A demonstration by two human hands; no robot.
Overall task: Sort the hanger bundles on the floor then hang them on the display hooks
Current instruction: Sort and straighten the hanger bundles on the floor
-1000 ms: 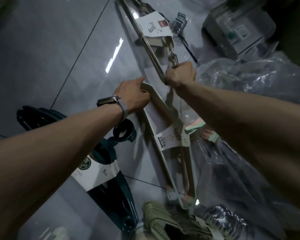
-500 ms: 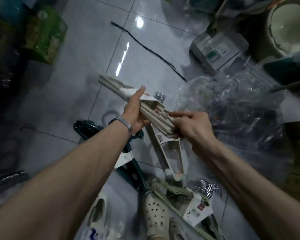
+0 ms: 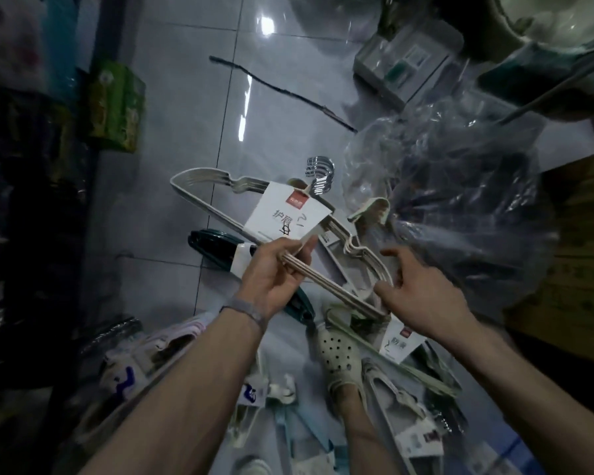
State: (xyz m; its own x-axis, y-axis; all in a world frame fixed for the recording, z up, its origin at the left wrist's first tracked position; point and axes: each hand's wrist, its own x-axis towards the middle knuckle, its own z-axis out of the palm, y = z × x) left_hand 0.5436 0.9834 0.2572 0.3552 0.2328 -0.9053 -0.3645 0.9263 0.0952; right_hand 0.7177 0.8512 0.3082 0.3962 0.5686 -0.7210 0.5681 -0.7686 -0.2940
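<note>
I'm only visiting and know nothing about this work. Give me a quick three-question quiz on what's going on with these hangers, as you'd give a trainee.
1. True or false: the cream hanger bundle lies flat on the floor.
2. What colour is the floor bundle seen just beyond the left hand? A) dark green B) red C) yellow
3. Fill in: the cream bundle's white paper label sits right beside its shiny metal ____.

Key: 1 false, the left hand's fingers grip it up off the tiles; 2 A; 3 hooks.
</note>
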